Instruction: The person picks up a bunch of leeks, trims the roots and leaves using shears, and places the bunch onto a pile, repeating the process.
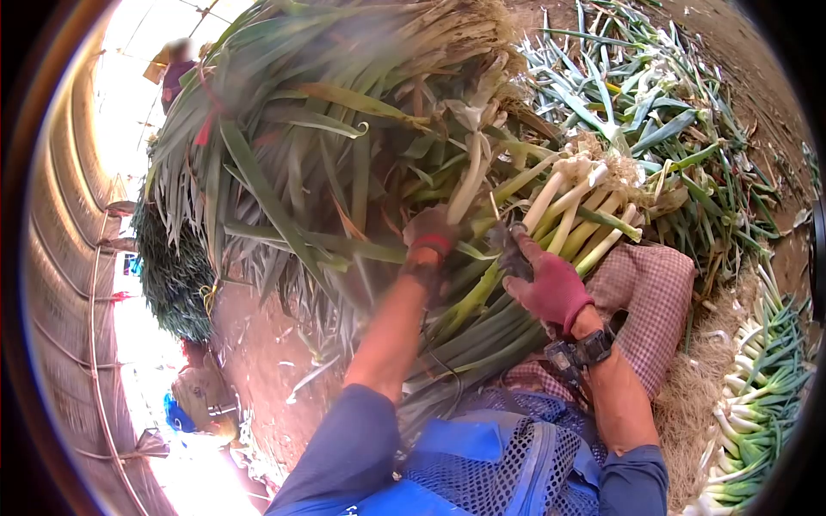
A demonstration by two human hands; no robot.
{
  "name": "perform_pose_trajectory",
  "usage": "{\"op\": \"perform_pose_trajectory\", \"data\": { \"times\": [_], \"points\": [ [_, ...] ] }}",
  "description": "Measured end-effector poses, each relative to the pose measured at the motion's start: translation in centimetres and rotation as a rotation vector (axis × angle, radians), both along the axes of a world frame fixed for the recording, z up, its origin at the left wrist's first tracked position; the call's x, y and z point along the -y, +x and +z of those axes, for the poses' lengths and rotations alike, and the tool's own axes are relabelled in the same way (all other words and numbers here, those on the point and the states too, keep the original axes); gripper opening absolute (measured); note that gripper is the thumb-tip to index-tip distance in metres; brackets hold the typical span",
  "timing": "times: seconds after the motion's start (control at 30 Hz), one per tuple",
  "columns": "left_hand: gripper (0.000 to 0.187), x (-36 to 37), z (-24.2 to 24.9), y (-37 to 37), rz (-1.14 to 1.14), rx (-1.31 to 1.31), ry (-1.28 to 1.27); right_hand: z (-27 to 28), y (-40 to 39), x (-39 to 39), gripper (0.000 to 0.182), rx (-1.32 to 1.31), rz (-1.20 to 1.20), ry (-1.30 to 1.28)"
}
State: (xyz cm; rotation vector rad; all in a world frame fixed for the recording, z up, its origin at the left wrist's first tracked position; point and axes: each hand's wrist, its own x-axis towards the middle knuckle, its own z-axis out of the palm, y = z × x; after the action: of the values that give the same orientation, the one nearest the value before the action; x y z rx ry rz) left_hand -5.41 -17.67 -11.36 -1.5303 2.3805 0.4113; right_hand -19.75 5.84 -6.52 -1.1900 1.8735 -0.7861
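Observation:
A large heap of long green onions [284, 112] with dry roots lies before me. My left hand [428, 232], in a glove with a red cuff, is closed around a green onion [471, 176] with a pale stem, at the heap's near edge. My right hand [551, 284], in a red glove with dark fingertips, has its fingers curled together just to the right; what they hold, if anything, I cannot make out. Several trimmed green onions [568, 206] with white stems lie beside it, across my lap. A watch [594, 346] and a small dark device [564, 357] are on my right wrist.
Loose leaves and peelings [637, 103] cover the ground at the upper right. A row of cleaned green onions [750, 387] lies at the lower right beside dry root scraps [688, 413]. Two other people [176, 73] are at the left, near another bundle [168, 249] and the plastic-sheet wall [69, 258].

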Motion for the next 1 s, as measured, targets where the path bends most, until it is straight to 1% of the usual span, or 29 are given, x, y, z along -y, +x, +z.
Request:
{"op": "perform_pose_trajectory", "data": {
  "times": [0.03,0.1,0.2,0.27,0.33,0.37,0.43,0.47,0.53,0.63,0.67,0.7,0.73,0.77,0.8,0.87,0.9,0.93,1.0],
  "points": [
    [0.052,0.0,0.4,0.1,0.011,0.059,0.045,-0.2,-0.2,0.3,0.082,0.02,-0.027,-0.006],
    [0.05,-0.1,0.2,1.0,-0.005,0.041,0.044,-0.3,-0.5,0.7,0.082,0.04,-0.05,-0.011],
    [0.048,-0.2,-0.2,2.2,-0.019,0.004,0.045,0.2,-0.5,1.9,0.082,-0.008,-0.007,0.01],
    [0.049,-0.7,-0.6,3.0,-0.012,-0.009,0.051,0.7,-1.0,3.5,0.081,-0.024,-0.036,0.094],
    [0.045,-1.6,-0.8,3.7,0.059,-0.138,0.068,-0.1,-1.5,5.0,0.081,-0.052,-0.035,0.083],
    [0.045,-2.1,-0.8,3.9,0.058,-0.137,0.065,0.0,-1.8,5.7,0.08,-0.083,-0.036,0.074],
    [0.045,-2.9,-0.8,4.3,0.032,-0.19,-0.059,0.1,-2.0,6.7,0.08,-0.067,-0.052,0.075],
    [0.045,-3.2,-1.1,4.5,0.032,-0.189,-0.058,0.3,-2.0,6.9,0.079,-0.051,-0.068,0.077],
    [0.044,-3.3,-1.5,4.8,0.022,-0.281,-0.149,0.1,-2.0,6.6,0.08,-0.046,-0.063,0.055],
    [0.045,-2.6,-2.3,5.3,0.013,-0.313,-0.143,-0.3,-1.7,5.8,0.08,-0.069,-0.046,0.056],
    [0.045,-2.5,-1.4,5.1,0.015,-0.313,-0.142,-0.5,-1.6,5.3,0.081,-0.102,-0.041,0.074],
    [0.045,-2.5,0.2,4.7,0.075,-0.281,-0.082,-0.4,-1.6,4.5,0.081,-0.101,-0.04,0.077],
    [0.044,-2.4,1.4,4.3,0.135,-0.25,-0.023,-0.3,-1.9,3.5,0.082,-0.025,-0.003,0.071],
    [0.044,-2.1,1.8,4.1,0.138,-0.247,-0.019,-0.3,-1.8,2.7,0.083,0.053,0.037,0.068],
    [0.044,-1.8,1.9,3.9,0.147,-0.229,-0.066,-0.8,-1.2,1.8,0.083,0.055,0.039,0.072],
    [0.043,-0.9,1.8,4.1,0.154,-0.212,-0.115,-1.7,-0.1,0.6,0.085,0.279,0.128,-0.045],
    [0.042,0.0,1.3,4.7,0.107,-0.225,-0.151,0.5,-0.1,0.6,0.086,0.216,0.218,0.04],
    [0.041,0.7,0.7,5.1,0.059,-0.237,-0.186,0.5,0.0,0.7,0.086,0.216,0.215,0.04],
    [0.04,1.3,1.9,4.4,0.081,-0.216,-0.156,0.6,0.3,0.7,0.087,0.212,0.222,0.07]
  ]
}}
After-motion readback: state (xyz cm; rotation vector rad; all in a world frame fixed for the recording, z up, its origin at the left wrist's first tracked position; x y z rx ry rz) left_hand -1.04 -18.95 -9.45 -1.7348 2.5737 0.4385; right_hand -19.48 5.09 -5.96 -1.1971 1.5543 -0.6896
